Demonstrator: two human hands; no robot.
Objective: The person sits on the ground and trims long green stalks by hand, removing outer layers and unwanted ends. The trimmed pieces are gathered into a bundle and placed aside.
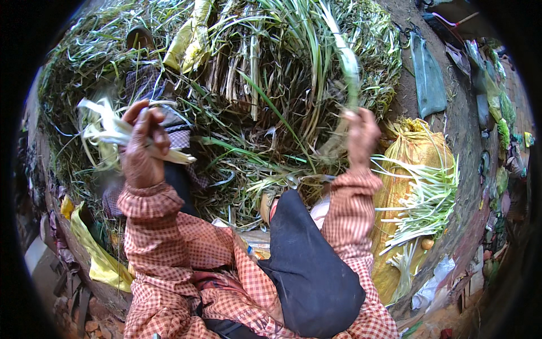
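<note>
My left hand [146, 142] is raised at the left, its fingers closed around a small bunch of pale, whitish leaf stalks [108, 131]. At the right, my right hand [363, 137] is blurred by motion. Its fingertips grip the lower end of a long stalk with green leaves [348, 63], which points away from me. A large heap of long green leaves and dry stems [271, 97] lies before both hands. Trimmed, whitish-green stalks [423, 203] are piled on a yellow woven sack [391, 271], beyond my right forearm.
A black cloth [313, 271] covers one of my knees. Yellow sacking [186, 46] and a brown rounded object [139, 38] rest on the heap. A blue-green bag [427, 78] lies on bare ground at the right, with white plastic [434, 282] nearer. Yellow sheeting [97, 250] is at the left.
</note>
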